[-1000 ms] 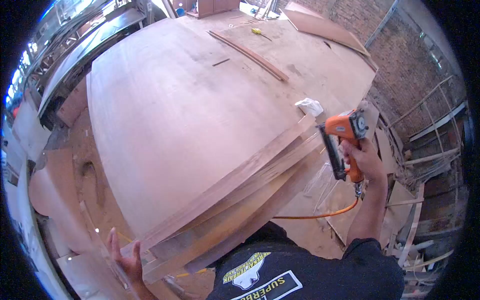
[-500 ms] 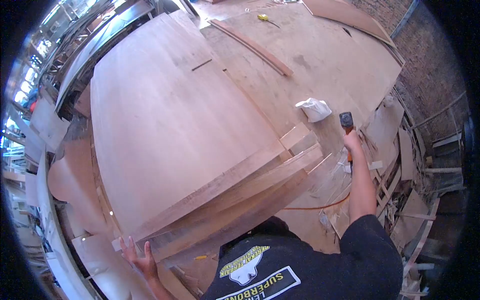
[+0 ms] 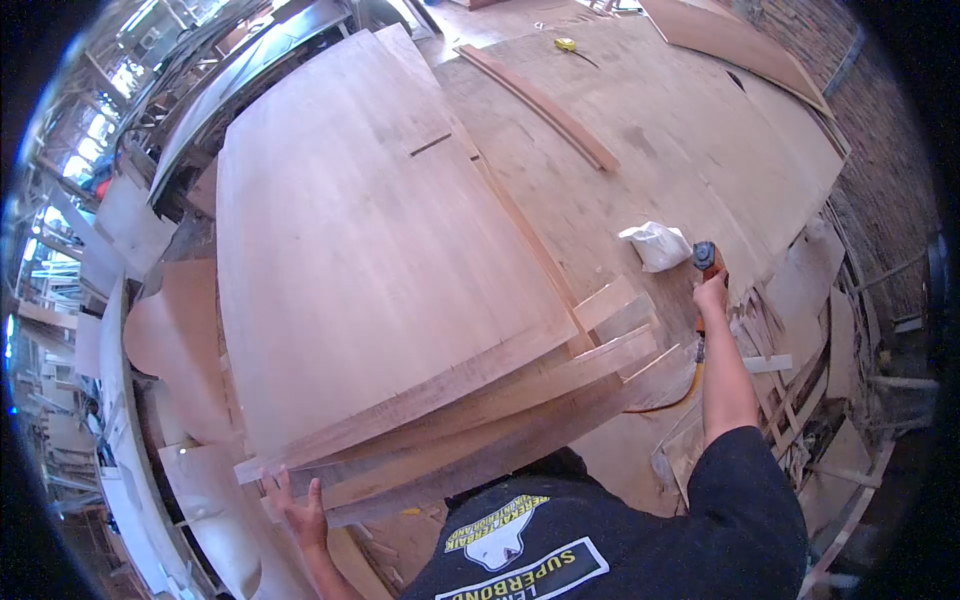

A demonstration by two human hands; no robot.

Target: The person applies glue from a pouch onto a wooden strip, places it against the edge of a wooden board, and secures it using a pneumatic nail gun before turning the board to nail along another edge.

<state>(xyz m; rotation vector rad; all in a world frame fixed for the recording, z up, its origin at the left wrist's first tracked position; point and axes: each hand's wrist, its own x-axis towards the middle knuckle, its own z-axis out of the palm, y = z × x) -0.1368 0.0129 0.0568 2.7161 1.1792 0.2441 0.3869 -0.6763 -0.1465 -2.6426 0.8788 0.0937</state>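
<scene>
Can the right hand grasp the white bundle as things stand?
Probably not: the right hand is wrapped around the orange tool, though the white bundle lies uncovered close by.

Nail gun (image 3: 706, 257) in right hand (image 3: 711, 293)

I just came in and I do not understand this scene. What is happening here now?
The person's right hand grips a nail gun, to the right of a large wooden panel. The left hand is open at the panel's near left corner; whether it touches is hard to tell. Boards stick out along the near edge. A white bag lies beside the gun.
</scene>
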